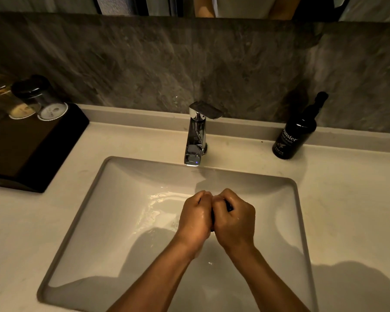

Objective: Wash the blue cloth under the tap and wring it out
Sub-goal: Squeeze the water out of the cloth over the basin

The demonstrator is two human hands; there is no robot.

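Dim bathroom, pale stone surface (347,199) with a white rectangular undermount basin (126,199) below a chrome single-lever tap (195,140); a black hand-wash bottle (294,136) stands to its right. Left hand (195,218) and right hand (234,221), fists pressed together over the basin, are clamped on the blue cloth (229,207), almost wholly hidden, one dark sliver showing. No stream is visible; wet skin and basin suggest rinsing done, wringing under way.
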